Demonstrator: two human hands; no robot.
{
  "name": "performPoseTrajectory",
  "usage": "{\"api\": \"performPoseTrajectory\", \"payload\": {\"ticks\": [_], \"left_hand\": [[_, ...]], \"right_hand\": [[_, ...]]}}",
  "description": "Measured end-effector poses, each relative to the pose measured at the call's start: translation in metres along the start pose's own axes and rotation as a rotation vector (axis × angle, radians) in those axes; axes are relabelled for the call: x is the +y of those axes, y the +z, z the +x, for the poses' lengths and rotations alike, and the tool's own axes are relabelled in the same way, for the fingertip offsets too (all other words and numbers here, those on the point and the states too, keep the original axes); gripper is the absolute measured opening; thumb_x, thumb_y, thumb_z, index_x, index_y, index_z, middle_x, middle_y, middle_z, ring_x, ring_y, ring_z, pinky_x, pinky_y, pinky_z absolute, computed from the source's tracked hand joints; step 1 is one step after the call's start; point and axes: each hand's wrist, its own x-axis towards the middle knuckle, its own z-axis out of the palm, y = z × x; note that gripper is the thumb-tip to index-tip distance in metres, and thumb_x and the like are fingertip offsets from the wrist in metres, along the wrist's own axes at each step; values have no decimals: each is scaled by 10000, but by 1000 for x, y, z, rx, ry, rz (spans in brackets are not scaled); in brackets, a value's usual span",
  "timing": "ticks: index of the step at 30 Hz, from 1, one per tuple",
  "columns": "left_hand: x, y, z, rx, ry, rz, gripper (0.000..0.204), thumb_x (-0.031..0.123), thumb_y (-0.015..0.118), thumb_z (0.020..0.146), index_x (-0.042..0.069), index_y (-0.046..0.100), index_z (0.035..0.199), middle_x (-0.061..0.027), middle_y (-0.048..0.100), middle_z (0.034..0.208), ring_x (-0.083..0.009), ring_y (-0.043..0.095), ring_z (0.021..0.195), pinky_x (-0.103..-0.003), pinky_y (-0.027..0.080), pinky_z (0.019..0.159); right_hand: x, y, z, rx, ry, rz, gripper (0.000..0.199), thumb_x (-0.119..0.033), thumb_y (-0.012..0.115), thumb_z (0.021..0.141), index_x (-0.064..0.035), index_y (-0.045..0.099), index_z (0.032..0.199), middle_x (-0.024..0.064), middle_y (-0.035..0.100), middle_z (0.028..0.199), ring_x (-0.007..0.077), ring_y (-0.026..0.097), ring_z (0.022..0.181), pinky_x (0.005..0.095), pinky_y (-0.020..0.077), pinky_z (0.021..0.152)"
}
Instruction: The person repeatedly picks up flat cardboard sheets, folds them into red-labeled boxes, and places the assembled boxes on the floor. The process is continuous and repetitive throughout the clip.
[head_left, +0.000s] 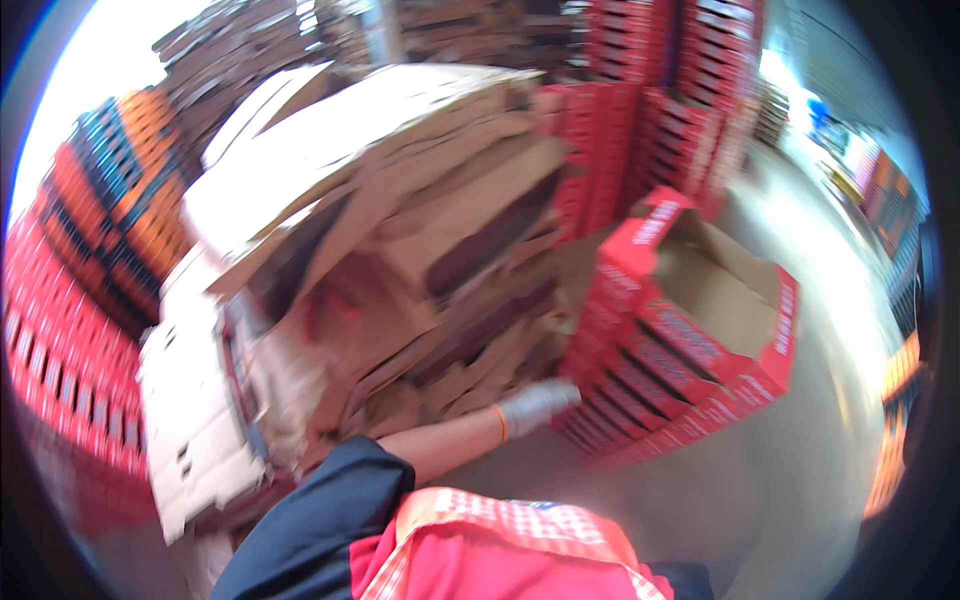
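My left hand (538, 403), in a pale glove with an orange cuff, reaches forward on a bare forearm from a dark sleeve. It sits at the lower near corner of a stack of red cartons (640, 370), whose top carton (715, 290) stands open with a brown inside. Motion blur hides whether the fingers grip anything. Just left of the hand lies a big pile of flattened brown cardboard (400, 220). My right hand is out of sight.
Flattened white cardboard (190, 400) leans at the left of the pile. Red crates (60, 350) and orange-and-blue crates (120, 210) are stacked along the left. Tall red carton stacks (680, 100) stand behind. Grey concrete floor (780, 480) spreads to the right.
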Motion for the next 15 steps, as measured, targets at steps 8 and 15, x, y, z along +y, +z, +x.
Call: {"api": "performPoseTrajectory", "payload": {"ticks": [8,15], "left_hand": [[-95,-109,-298,336,19,470,511,286,593,984,-6,531,1400,-127,603,1379,-213,544,1291,-333,407,1099],[-130,-194,-533,1140,629,577,358,194,660,944,11,660,1251,-127,684,1227,-238,593,1230,-370,417,1086]], "right_hand": [[-21,79,22,-457,-907,-1303,282,-242,529,951,-74,732,1052,125,730,975,276,696,818,432,552,707],[-166,321,-266,-1195,-607,-161,216,-83,574,977,-19,668,1161,79,723,894,89,608,636,228,492,572]]}}
